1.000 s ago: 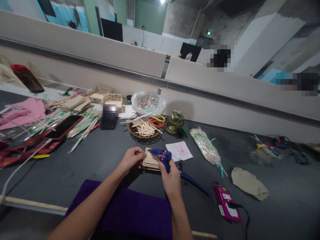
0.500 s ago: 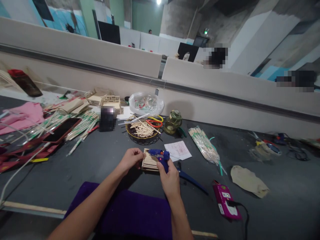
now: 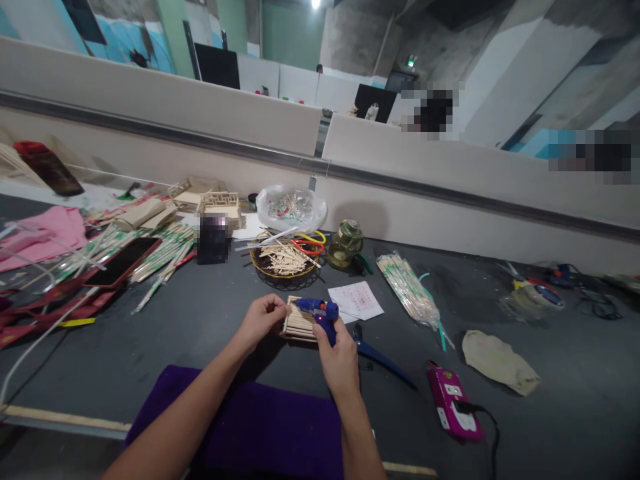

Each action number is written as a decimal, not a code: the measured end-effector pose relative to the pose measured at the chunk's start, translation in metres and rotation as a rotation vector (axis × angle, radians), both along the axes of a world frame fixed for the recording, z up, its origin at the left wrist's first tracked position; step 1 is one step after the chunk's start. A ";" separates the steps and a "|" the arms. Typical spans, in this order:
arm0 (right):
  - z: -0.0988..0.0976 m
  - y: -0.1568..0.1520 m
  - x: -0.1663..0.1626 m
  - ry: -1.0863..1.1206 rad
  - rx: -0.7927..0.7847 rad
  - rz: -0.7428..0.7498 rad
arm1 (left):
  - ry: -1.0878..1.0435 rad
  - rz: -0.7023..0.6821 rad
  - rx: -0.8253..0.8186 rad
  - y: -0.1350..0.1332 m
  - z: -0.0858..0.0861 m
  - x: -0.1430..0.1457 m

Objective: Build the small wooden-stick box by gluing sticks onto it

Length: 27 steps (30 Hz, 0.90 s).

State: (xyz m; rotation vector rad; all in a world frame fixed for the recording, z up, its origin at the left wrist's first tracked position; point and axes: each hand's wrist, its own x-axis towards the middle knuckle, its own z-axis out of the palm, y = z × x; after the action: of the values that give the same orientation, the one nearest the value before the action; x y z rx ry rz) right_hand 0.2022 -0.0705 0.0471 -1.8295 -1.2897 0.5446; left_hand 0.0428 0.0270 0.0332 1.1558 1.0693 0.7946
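My right hand [image 3: 339, 360] grips a blue hot glue gun [image 3: 318, 312] with a red light lit, its nozzle pointing left over a small flat panel of wooden sticks [image 3: 299, 325]. The panel lies on the dark grey table [image 3: 200, 320]. My left hand [image 3: 263, 317] is closed in a pinch at the panel's left edge, close to the nozzle; what it pinches is too small to make out.
Behind the panel sit a basket of cut sticks [image 3: 285, 259], a green glass jar [image 3: 347, 243], a paper slip [image 3: 357, 301] and a bag of chopsticks [image 3: 409, 291]. A pink power strip [image 3: 453, 403] lies right. Loose chopsticks and a phone [image 3: 125, 260] crowd the left. A purple cloth [image 3: 260, 420] is nearest me.
Both hands and the glue gun stay almost where they were over the stick panel; only the camera view has shifted slightly.
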 end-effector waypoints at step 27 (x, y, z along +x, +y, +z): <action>-0.015 -0.004 0.003 0.052 -0.005 -0.073 | 0.180 -0.042 0.339 -0.043 -0.013 -0.022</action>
State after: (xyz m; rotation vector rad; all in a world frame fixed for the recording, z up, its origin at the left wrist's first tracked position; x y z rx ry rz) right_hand 0.2054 -0.0745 0.0324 -1.8476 -1.1832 0.5525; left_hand 0.0212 -0.0157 0.0205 1.5559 1.0793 0.8726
